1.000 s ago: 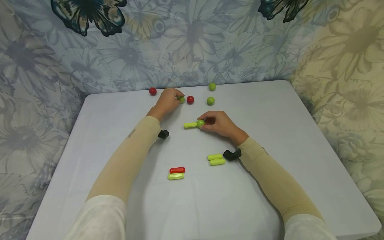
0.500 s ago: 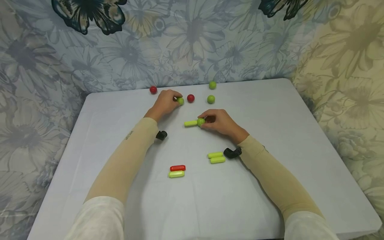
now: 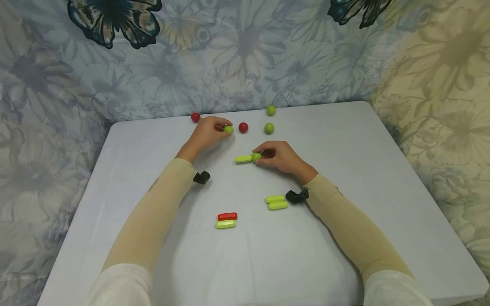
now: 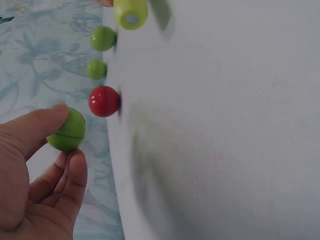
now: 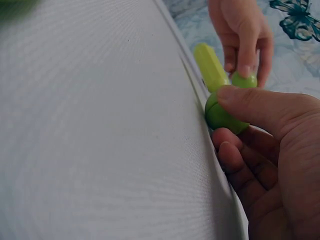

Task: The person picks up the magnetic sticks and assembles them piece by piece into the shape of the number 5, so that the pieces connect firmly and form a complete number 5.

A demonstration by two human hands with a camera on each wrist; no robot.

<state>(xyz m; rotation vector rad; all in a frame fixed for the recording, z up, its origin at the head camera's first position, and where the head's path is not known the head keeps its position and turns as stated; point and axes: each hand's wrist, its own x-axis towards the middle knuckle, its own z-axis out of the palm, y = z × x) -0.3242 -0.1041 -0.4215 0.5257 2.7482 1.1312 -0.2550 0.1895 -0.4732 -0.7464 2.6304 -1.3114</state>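
My left hand (image 3: 208,132) pinches a green ball (image 4: 67,131) between thumb and fingers, above the far part of the table. In the head view my right hand (image 3: 282,158) grips another green ball (image 3: 256,157) by its sides. From that ball a yellow-green stick (image 3: 243,159) points left, its near end against the ball; the right wrist view shows the stick (image 5: 211,67) in line with it. Just right of the left hand's ball lies a red ball (image 3: 243,127). A second red ball (image 3: 195,117) is behind the left hand, near the far edge.
Two green balls (image 3: 269,128) lie at the back. Two yellow-green sticks (image 3: 277,205) are beside the right wrist's black camera (image 3: 297,196). A red stick (image 3: 227,216) and a yellow-green stick (image 3: 226,224) lie together nearer the front. The white table (image 3: 325,255) meets a flowered cloth behind.
My left hand has drawn back slightly left and toward me with the green ball, away from the red ball. The right hand stays nearly still with its ball and stick.
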